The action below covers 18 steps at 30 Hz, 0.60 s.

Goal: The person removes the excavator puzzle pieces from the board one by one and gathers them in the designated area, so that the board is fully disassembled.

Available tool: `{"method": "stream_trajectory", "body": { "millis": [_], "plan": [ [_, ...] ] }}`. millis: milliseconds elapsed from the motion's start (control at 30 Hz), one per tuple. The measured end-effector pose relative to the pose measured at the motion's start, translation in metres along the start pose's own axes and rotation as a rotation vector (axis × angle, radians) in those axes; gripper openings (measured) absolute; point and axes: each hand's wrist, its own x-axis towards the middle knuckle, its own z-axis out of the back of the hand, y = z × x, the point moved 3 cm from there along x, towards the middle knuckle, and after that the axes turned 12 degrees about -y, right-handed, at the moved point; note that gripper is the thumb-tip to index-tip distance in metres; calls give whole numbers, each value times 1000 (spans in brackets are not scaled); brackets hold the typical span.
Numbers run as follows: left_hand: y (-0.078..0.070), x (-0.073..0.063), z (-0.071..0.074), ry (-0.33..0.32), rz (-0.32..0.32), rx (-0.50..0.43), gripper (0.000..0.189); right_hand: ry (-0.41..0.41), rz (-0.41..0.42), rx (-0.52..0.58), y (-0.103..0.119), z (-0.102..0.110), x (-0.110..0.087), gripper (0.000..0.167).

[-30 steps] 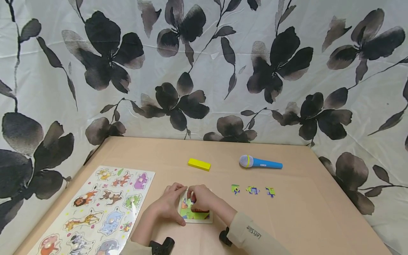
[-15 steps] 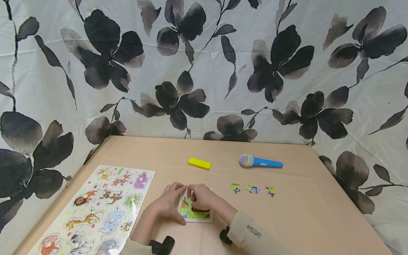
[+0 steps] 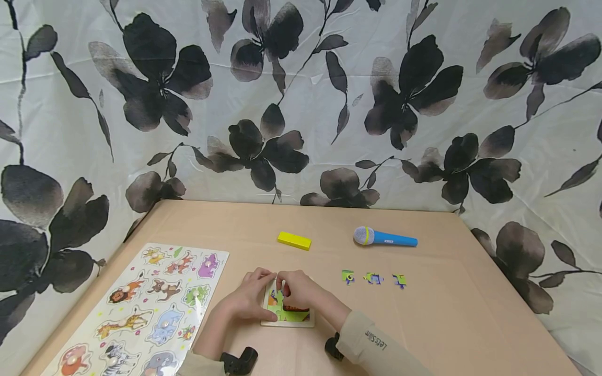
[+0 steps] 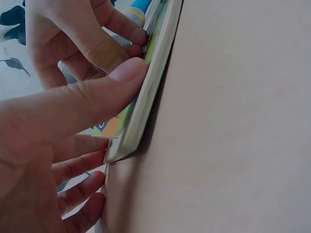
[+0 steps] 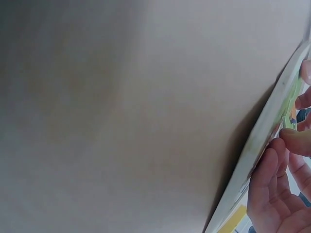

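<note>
A small jigsaw puzzle board (image 3: 301, 325) with a white rim and a mostly green picture lies near the table's front. My left hand (image 3: 246, 298) spans its left side, fingers at the far corner and thumb over the near left part. In the left wrist view, that thumb (image 4: 121, 77) lies nearly straight over the board, above a puzzle piece (image 4: 115, 127) that juts past the edge. Over the board, my right hand (image 3: 298, 290) pinches a green-edged puzzle piece (image 5: 286, 121) between thumb and forefinger; most of it is hidden.
Three loose puzzle pieces (image 3: 373, 280) lie in a row right of the board. Behind are a yellow block (image 3: 293, 241) and a blue toy microphone (image 3: 392, 240). A large animal picture board (image 3: 136, 308) takes up the left side. A floral cloth (image 3: 329, 104) hangs behind.
My left thumb has shifted from the board's near left corner up onto the picture. The right hand keeps nearly the same place over the board.
</note>
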Motion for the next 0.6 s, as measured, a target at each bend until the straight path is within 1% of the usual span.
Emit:
{"method": "stream_trajectory", "body": {
  "millis": [133, 300, 433, 600],
  "plan": [
    [-2, 0, 0, -6, 9, 3, 90, 0, 6, 1, 0, 0, 0, 22],
    [-4, 0, 0, -11, 10, 13, 91, 7, -10, 14, 0, 0, 0, 22],
    [-4, 0, 0, -12, 8, 15, 91, 7, -14, 19, 0, 0, 1, 22],
    [-4, -1, -1, -11, 22, 15, 91, 3, -17, 30, -1, 0, 1, 21]
  ]
}}
